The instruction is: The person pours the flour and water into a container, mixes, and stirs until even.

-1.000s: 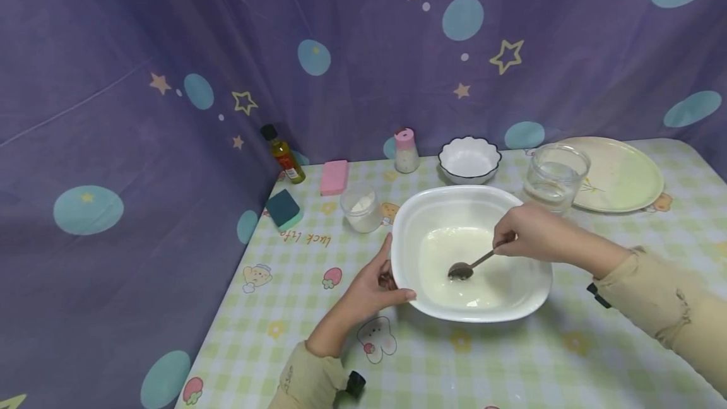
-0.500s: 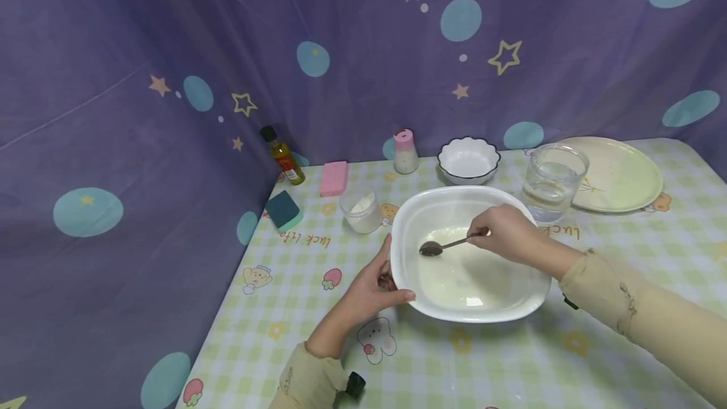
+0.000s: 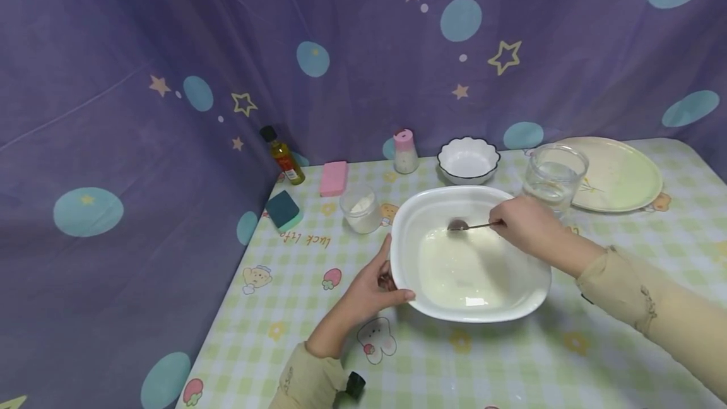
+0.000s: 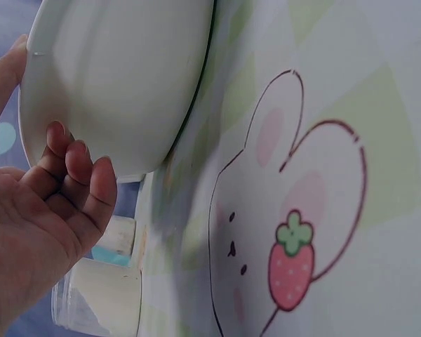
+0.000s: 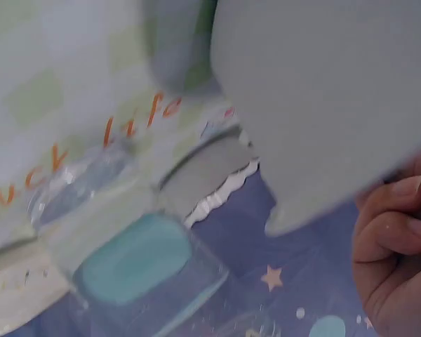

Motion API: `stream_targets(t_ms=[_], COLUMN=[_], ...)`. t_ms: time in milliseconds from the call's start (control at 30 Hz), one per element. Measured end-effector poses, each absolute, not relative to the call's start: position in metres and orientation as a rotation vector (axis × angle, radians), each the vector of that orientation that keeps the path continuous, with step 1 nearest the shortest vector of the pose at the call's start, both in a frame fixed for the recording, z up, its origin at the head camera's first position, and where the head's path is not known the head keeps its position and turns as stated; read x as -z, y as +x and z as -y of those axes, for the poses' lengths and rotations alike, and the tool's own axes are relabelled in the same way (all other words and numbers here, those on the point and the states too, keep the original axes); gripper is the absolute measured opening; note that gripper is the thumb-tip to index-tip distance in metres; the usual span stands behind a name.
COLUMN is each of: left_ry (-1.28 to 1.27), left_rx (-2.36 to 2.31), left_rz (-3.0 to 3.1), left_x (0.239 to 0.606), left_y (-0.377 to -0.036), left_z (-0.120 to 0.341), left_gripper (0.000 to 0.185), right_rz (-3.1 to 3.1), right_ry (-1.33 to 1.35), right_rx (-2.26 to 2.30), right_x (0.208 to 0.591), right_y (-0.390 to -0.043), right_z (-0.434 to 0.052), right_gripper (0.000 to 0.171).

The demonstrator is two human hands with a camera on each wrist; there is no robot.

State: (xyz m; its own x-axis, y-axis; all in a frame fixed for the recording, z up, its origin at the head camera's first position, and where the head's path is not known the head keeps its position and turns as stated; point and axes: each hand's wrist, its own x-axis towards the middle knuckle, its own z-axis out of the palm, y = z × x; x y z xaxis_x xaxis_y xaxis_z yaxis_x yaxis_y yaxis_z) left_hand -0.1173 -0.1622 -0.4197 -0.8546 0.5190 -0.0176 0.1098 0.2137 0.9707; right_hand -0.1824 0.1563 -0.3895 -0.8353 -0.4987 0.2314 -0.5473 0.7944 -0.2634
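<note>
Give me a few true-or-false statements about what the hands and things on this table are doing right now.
1. The right hand holds a spoon inside the big white bowl. True.
2. The left hand is lifting the glass. False: it grips the big bowl's rim, and the glass stands apart, behind the bowl.
3. The big bowl holds a pale, milky liquid. True.
4. The small scalloped bowl sits on the plate. False: it stands on the table, left of the glass and the plate.
5. The oil bottle lies on its side. False: it stands at the table's far left corner, by the curtain.
</note>
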Motion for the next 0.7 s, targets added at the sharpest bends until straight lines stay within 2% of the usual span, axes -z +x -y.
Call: stream_targets(t_ms=[200, 367, 500, 700], left_ry=[0.580, 0.591, 0.588, 0.586], left_rx=[-1.682, -1.698, -1.704, -1.693], left_rz=[-2.152, -2.139, -2.142, -2.143], left_x=[0.420, 0.421, 0.421, 0.421], left_y=[-0.117, -0.118, -0.118, -0.118], left_z=[0.162, 0.163, 0.164, 0.163], left_gripper=[0.107, 0.107, 0.107, 0.107], right_rz=[2.892, 2.905, 2.935, 2.912], right_ry=[0.867, 0.915, 0.941, 1.055], right_rx=[-0.473, -0.535, -0.611, -0.658], right_x=[0.377, 0.373, 0.373, 0.377], right_y=[-0.176, -0.172, -0.168, -0.163], right_z=[-0.178, -0.191, -0.189, -0.175], right_gripper=[0.031, 0.024, 0.018, 0.019])
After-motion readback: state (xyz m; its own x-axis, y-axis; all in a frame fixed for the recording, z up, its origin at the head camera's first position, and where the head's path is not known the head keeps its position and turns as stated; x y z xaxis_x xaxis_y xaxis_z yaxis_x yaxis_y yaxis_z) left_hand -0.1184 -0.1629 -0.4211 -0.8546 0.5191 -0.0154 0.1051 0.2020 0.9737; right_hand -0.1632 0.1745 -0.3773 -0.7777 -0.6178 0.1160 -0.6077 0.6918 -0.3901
